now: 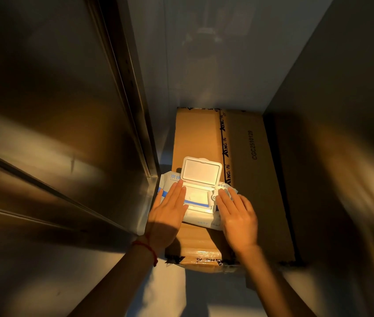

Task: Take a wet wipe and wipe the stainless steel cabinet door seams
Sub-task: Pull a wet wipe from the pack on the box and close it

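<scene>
Early stage, judging by the scene: wet wipe pack [198,200] on cardboard box [245,179], lid [202,171] flipped up toward 12 o'clock, no wipe drawn yet, cabinet door seams [135,106] at 10 o'clock unwiped. Left hand [170,213] flat, fingers straight, pressing pack at 9 o'clock. Right hand [236,216] at 3 o'clock, fingertips at the peeled seal flap; grip unclear.

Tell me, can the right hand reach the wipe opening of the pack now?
Probably yes. The lid stands open, and the right hand lies flat on the wet wipe pack beside the opening, with nothing between.
</scene>
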